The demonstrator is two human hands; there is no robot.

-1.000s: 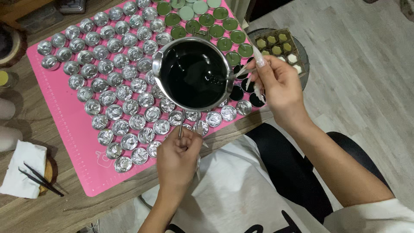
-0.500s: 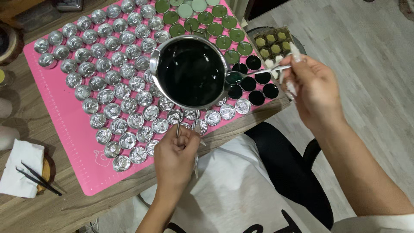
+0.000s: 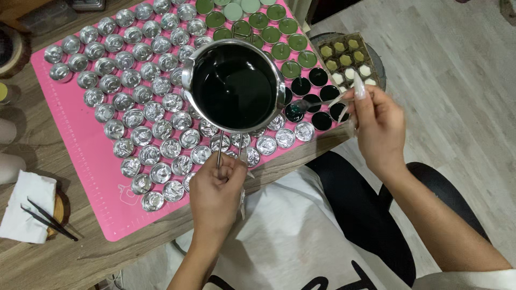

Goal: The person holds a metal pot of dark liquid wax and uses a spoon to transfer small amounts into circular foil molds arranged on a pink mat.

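Done: a few small cups [image 3: 301, 86] at 1 o'clock on the pink mat [image 3: 91, 161] hold green or dark wax.
Left: most silver cups [image 3: 134, 113] look empty.
Pot [image 3: 235, 86]: over the mat's middle, full of dark liquid.
Left hand [image 3: 215, 193]: you grip the pot's handle.
Right hand [image 3: 376, 126]: you pinch a thin stick [image 3: 337, 99] at 3 o'clock.

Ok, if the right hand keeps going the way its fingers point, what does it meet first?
The right hand points left, toward the dark-filled tins at the mat's right edge. It would probably meet those first, then the pot; its height above them is unclear.
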